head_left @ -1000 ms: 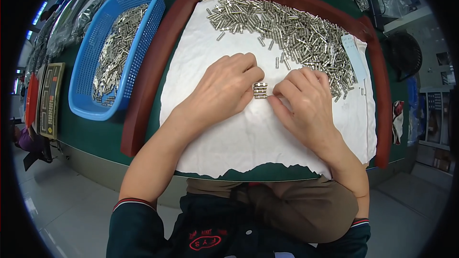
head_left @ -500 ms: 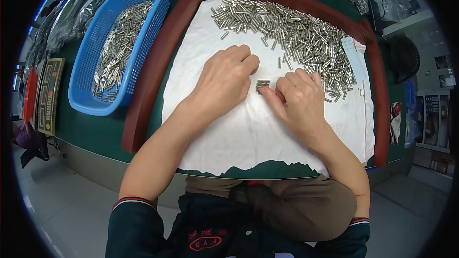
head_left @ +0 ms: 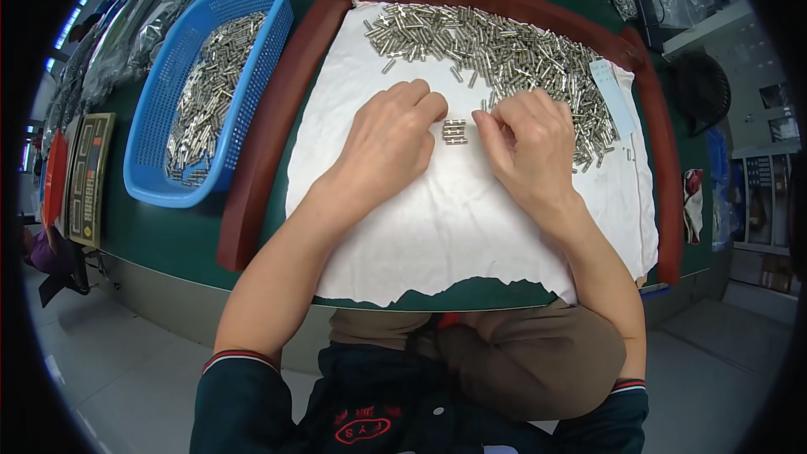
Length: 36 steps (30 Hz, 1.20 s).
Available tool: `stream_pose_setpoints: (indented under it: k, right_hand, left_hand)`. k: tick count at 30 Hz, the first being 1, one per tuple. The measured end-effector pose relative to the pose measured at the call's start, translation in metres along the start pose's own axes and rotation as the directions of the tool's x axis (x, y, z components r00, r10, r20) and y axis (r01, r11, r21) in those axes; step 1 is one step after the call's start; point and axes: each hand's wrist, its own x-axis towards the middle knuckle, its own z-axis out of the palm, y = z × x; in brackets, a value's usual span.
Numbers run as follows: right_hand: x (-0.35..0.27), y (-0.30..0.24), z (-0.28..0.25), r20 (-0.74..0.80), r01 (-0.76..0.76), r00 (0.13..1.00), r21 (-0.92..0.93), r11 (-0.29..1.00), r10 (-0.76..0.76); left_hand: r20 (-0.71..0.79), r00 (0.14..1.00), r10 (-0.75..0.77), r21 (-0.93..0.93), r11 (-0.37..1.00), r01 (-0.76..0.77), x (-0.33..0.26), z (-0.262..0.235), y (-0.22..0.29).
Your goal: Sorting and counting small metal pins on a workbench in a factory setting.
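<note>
A small row of short silver metal pins (head_left: 455, 132) lies side by side on a white cloth (head_left: 420, 235), between my two hands. My left hand (head_left: 391, 130) rests on the cloth just left of this row, its fingers curled in. Whatever those fingers may hold is hidden beneath them. To the right of the row is my right hand (head_left: 534, 147), fingers bent and thumb pointing up toward a loose pin at the near edge of the big heap of pins (head_left: 538, 59). Its fingertips are partly hidden, so anything small in them cannot be made out.
Dark red wooden bars (head_left: 286, 109) frame the cloth on the left, far side and right. Beyond the left bar, a blue plastic basket (head_left: 139, 151) holds many more pins. A pale paper strip (head_left: 612, 99) lies by the heap. Plastic bags (head_left: 126, 42) sit at the far left.
My right hand has moved away from the small row, its thumb lifting off toward the heap's near edge. The row now shows fully. My left hand has stayed nearly in place.
</note>
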Motion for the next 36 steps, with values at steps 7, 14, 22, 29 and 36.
stream_pose_setpoints:
  k: [7, 14, 22, 29, 36]
  right_hand:
    - [-0.0023, 0.0038, -0.0006, -0.038, 0.061, 0.998, 0.08, 0.995, -0.058]
    - [-0.0047, 0.0014, 0.0021, 0.009, 0.05, 0.999, 0.124, 0.991, -0.051]
    - [-0.0054, -0.0012, 0.0058, 0.037, 0.057, 0.997, 0.108, 0.992, -0.062]
    - [-0.0049, -0.0012, 0.0054, 0.027, 0.063, 0.997, 0.11, 0.992, -0.066]
    - [-0.006, 0.0001, 0.0043, 0.005, 0.103, 0.995, 0.083, 0.991, -0.104]
  left_hand:
    - [0.022, 1.0, -0.005, -0.011, 1.0, 0.005, 0.0005, -0.0013, -0.0001]
    - [0.001, 1.0, 0.016, -0.025, 1.0, -0.016, 0.0006, 0.0, -0.0006]
    - [0.039, 0.999, 0.02, 0.021, 1.0, -0.021, 0.0018, 0.0008, 0.0004]
    - [0.01, 0.999, 0.041, 0.004, 0.999, -0.042, 0.0007, 0.0014, -0.0008]
    - [0.041, 0.998, 0.055, 0.005, 0.998, -0.055, 0.0011, 0.0015, 0.0003]
